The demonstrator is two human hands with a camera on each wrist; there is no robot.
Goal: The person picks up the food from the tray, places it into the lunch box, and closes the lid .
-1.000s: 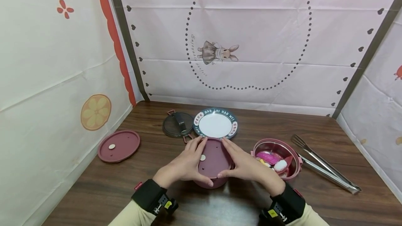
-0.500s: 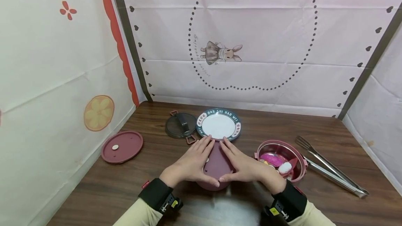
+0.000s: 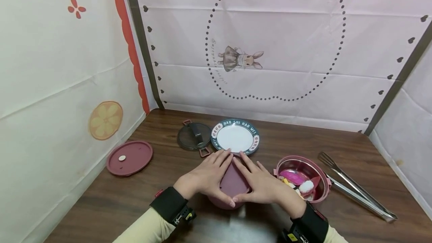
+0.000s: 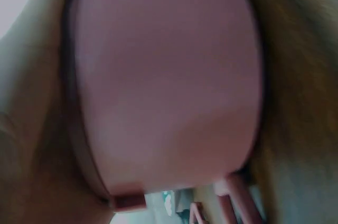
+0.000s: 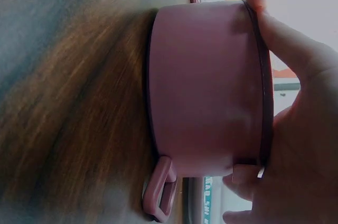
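In the head view a mauve lidded pot (image 3: pixel 224 202) stands on the table between my hands. Its flat mauve lid (image 3: pixel 234 181) shows through the gap they leave. My left hand (image 3: pixel 207 181) lies over the lid's left side, fingers extended. Over the right side rests my right hand (image 3: pixel 261 185), fingers also extended and the thumb tips meeting near the front rim. The right wrist view shows the pot's side wall (image 5: pixel 203 86), a loop handle (image 5: pixel 160 188) low on it and my right hand along the lid's rim. The left wrist view is blurred by the nearby pot wall (image 4: pixel 169 76).
An open pink pot (image 3: pixel 315 164) with toy food stands on the right, metal tongs (image 3: pixel 357 190) beside it. Behind my hands lie a blue-rimmed plate (image 3: pixel 251 147) and a dark lid-like disc with a strap (image 3: pixel 185 138). Another mauve lid (image 3: pixel 136 158) lies at left.
My hands have come closer together over the lid, so less of it shows. The thumb tips, apart a second ago, now meet. The head view has shifted slightly.
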